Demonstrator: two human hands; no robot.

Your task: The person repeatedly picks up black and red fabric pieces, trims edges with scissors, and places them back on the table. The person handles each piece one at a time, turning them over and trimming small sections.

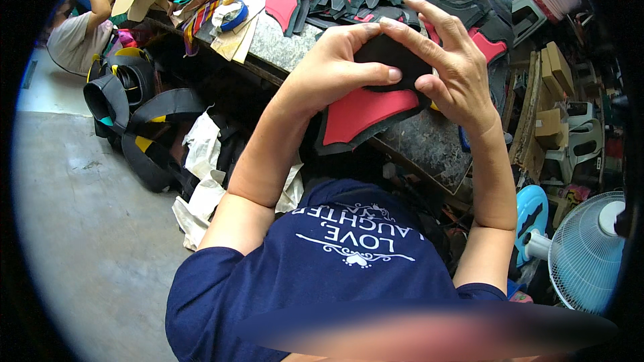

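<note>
Above the near edge of the worktable, my hands hold a flat, shaped red-and-black piece (365, 117), its red panel bordered by dark material. It looks like a cut shoe-upper part. A plain black section (392, 53) lies over its upper side, between my hands. My left hand (339, 64) is closed on the left side, thumb across the black surface. My right hand (456, 60) curves round the right side, its index finger along the top edge and its thumb near the right edge. What the fingers do underneath is hidden.
Similar red and black pieces (284, 1) are heaped on the stone-topped worktable (288, 50). A blue tape roll (235, 17) lies left of them. Black straps (137, 110) hang at left, above the grey floor (100, 214). A fan (587, 251) stands at right, with boxes (550, 127) behind. Another person (80, 37) is at far left.
</note>
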